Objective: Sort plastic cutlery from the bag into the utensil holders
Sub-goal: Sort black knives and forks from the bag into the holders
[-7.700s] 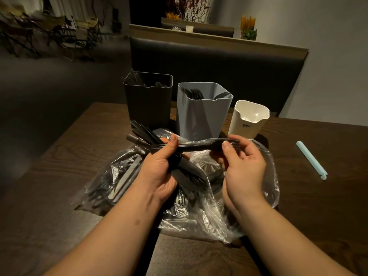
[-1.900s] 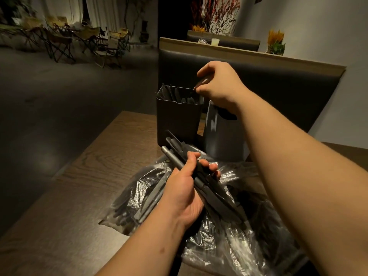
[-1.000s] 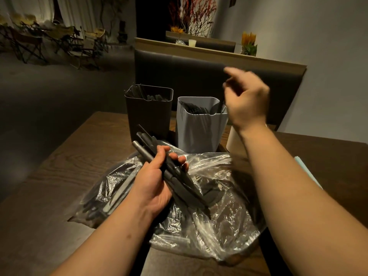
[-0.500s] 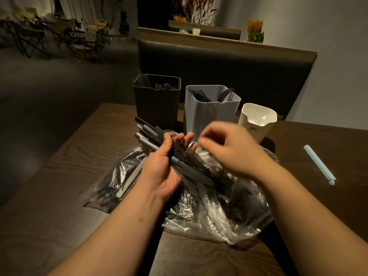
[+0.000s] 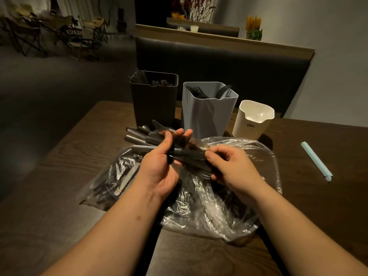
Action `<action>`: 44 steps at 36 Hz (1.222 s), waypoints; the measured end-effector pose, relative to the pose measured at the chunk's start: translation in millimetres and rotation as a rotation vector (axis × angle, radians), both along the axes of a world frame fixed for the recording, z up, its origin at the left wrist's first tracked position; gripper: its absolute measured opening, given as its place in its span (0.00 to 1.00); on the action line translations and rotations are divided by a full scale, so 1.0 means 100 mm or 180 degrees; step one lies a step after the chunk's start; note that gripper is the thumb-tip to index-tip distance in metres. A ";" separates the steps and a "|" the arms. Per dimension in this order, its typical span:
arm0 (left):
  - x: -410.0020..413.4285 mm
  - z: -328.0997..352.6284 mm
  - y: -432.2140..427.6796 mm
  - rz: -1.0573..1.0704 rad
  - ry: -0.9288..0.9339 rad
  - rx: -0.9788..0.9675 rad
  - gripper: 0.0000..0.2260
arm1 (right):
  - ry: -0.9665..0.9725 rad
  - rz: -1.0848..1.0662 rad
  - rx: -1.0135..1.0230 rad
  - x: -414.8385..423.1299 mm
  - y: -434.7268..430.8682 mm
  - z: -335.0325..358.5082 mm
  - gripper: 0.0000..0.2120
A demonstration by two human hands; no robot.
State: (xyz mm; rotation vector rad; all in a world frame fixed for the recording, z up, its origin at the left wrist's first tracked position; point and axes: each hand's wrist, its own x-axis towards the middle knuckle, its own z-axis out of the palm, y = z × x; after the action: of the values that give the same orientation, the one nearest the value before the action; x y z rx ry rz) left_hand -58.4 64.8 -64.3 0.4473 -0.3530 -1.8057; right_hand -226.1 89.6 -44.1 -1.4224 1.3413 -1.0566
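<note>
My left hand (image 5: 159,166) grips a bundle of dark plastic cutlery (image 5: 143,138) above a crumpled clear plastic bag (image 5: 209,206) on the table. My right hand (image 5: 231,168) pinches the near end of one dark piece (image 5: 189,154) in that bundle. Behind stand three holders: a black holder (image 5: 154,104) with cutlery in it, a grey holder (image 5: 207,114) with forks, and a smaller white holder (image 5: 252,122) that looks empty. More cutlery lies inside the bag at the left.
A pale blue pen-like stick (image 5: 316,161) lies on the dark wooden table (image 5: 59,186) at the right. A dark padded bench back (image 5: 219,62) stands behind the holders. The table's left edge runs close to the bag.
My right hand came back from the holders, dropped to the bundle and now pinches one piece in it. My left hand kept hold of the bundle.
</note>
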 end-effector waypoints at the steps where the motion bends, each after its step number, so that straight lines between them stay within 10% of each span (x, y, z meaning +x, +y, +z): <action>1: 0.00 0.00 0.00 -0.0005 0.0028 0.0014 0.13 | -0.0059 -0.0092 -0.0108 0.01 0.00 0.00 0.10; 25: 0.00 0.10 0.07 0.0186 0.0430 -0.0045 0.11 | -0.1019 -0.0489 -0.0016 -0.05 0.00 0.00 0.09; 44: -0.03 0.09 0.09 -0.0108 0.0085 0.0068 0.15 | -0.0327 -0.0542 -0.0457 -0.03 0.01 0.01 0.07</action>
State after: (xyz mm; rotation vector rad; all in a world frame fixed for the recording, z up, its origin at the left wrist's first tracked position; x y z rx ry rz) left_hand -61.5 74.1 -55.0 0.4341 -0.3248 -1.8484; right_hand -229.3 91.1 -43.5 -1.3551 1.3523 -1.3432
